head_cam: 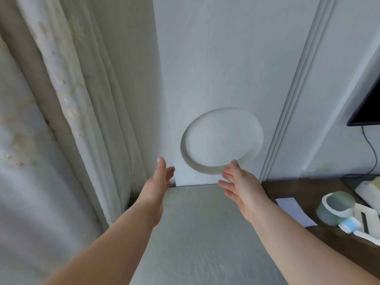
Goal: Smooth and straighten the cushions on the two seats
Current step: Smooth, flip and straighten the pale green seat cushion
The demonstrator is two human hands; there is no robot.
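No text, label, brand, number or sign can be read anywhere in the view. The pale lilac sheet of paper (pixel 296 210) lying on the dark brown wooden desk (pixel 320 231) shows a blank face, and the grey-green mug with a white rim (pixel 334 208) beside it bears no legible marking. The black flat screen (pixel 368 103) on the wall is dark and shows no writing.

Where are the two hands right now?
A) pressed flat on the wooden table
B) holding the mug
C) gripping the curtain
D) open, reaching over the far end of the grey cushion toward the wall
D: the left hand and right hand are both open and empty, spread over the far edge of the grey cushion near the wall.
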